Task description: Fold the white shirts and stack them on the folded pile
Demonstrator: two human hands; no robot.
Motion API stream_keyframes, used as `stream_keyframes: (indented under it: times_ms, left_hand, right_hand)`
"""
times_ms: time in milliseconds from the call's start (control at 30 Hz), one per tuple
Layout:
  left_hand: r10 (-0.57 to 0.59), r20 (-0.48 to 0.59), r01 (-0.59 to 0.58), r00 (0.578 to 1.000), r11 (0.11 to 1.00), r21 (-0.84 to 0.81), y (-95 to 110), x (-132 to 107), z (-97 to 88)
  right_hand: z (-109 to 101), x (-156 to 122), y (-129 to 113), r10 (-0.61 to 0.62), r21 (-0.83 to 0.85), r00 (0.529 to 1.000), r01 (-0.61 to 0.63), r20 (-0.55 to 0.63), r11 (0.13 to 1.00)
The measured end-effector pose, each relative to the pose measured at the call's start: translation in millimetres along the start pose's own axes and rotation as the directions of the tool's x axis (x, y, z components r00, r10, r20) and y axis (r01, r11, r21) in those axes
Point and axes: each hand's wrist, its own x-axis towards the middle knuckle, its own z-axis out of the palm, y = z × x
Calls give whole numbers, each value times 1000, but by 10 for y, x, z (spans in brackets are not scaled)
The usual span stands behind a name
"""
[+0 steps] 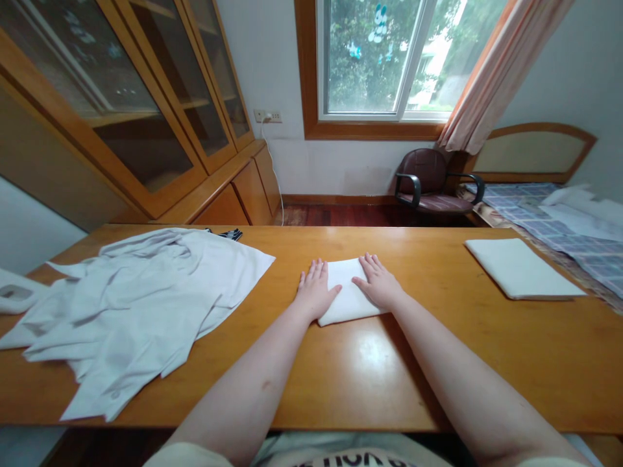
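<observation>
The cloth (351, 306), white and folded flat, lies about the middle of the tabletop (350, 389), well in from both the far and near edges. One of its sides faces the near edge, slightly askew.

The left hand (314, 290) rests palm down over the cloth's left side, fingers toward the far edge and thumb turned inward. The right hand (382, 287) lies palm down over its right side, thumb pointing toward the other one. Both hands are flat with fingers extended, pressing or resting on the cloth and grasping nothing. The cloth's middle shows bare between them.

A rumpled white shirt (160, 292) spreads over the left part of the tabletop, from close to the far edge almost to the near edge, where a button shows. A dark striped item (232, 234) pokes out beside it at the far edge. A white object (19, 290) sits by the left edge; what it is, I cannot tell.

A flat white bundle (523, 269) lies near the right edge, toward the far right corner, well apart from the right hand.

Beyond the far edge stand a cabinet (219, 211) on the left, a chair (423, 175) below the window (372, 78), and, on the right, a bed (518, 201).
</observation>
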Motion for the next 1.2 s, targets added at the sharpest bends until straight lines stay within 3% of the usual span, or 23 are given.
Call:
stream_keyframes:
  times_ms: [233, 367, 467, 567, 667, 733, 867, 1000, 1200]
  left_hand:
    - [53, 10, -53, 999, 998, -32, -80, 28, -59]
    - [122, -130, -121, 984, 992, 23, 8, -74, -141]
    - [216, -159, -215, 963, 976, 23, 151, -187, -155]
    - [285, -109, -283, 952, 959, 36, 274, -265, -91]
    - [304, -35, -298, 952, 948, 113, 321, -281, 3]
    - [297, -6, -292, 955, 944, 155, 317, -271, 48]
    - [206, -8, -200, 978, 959, 201, 271, -249, 82]
    - [48, -66, -31, 997, 971, 237, 215, -237, 107]
    - [-19, -73, 35, 997, 975, 221, 219, -230, 124]
  right_hand:
    - [-16, -113, 217, 39, 130, 999, -40, 5, 991]
    - [-20, -102, 158, 65, 41, 998, -65, -6, 997]
    - [-52, -104, 93, 87, -47, 994, -90, -60, 995]
    - [-102, -134, 17, -7, -108, 989, -9, -149, 994]
    - [-129, -168, -70, -181, -80, 976, 173, -117, 982]
    - [-121, -178, -119, -219, -40, 974, 217, -50, 975]
    - [-90, -167, -158, -168, -61, 985, 170, 37, 984]
    - [-103, -161, -145, -113, -96, 992, 119, 61, 988]
    - [-103, -162, -130, -103, -71, 992, 108, 79, 992]
